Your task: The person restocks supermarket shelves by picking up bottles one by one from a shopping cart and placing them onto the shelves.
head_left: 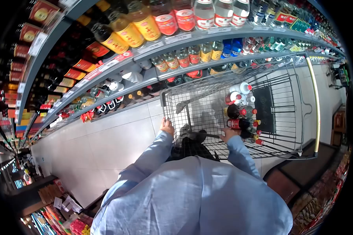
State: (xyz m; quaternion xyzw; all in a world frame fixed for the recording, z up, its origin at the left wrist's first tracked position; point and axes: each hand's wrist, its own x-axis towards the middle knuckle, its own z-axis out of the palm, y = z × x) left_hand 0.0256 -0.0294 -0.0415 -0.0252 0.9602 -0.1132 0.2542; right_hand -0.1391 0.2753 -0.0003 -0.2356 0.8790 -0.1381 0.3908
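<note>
A wire shopping cart (280, 113) stands in front of me, its yellow-edged handle on the right. My left hand (167, 126) is closed at the cart's left end, its fingers curled on the wire edge. Over the near part of the basket is my right hand (228, 134), its fingers bent inward; what they hold, if anything, is hidden. Just right of it lie dark bottles with red labels (235, 123) and red or yellow caps. White bottles with red caps (243, 87) sit farther back in the basket.
Beyond the cart runs a long shelf (164, 41) of bottles, with yellow-labelled bottles (129, 35) and clear bottles (204, 13) on upper tiers. Tiled floor (90, 149) lies to my left. Packaged goods (62, 219) stand at lower left, a brown display (298, 172) at right.
</note>
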